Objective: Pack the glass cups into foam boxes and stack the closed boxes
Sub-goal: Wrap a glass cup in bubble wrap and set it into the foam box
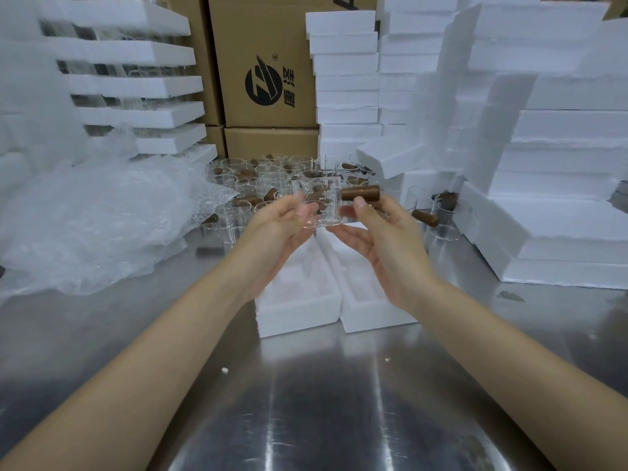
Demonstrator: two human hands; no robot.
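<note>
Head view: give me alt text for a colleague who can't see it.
The left hand and right hand hold a clear glass cup with a brown handle above two open foam boxes on a steel table. More cups, bubble wrap at left and stacked foam boxes at right lie behind.

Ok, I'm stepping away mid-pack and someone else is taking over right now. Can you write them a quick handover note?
Left hand: holds the glass cup by its left side.
Right hand: grips the same cup just below its brown handle.
The cup is in the air above two open foam pieces on the metal table; no cup shows in them.
More cups stand behind. Foam boxes are stacked at right, contents not visible.
Left to do: set this cup in, close the box, stack it, then pack the rest.
</note>
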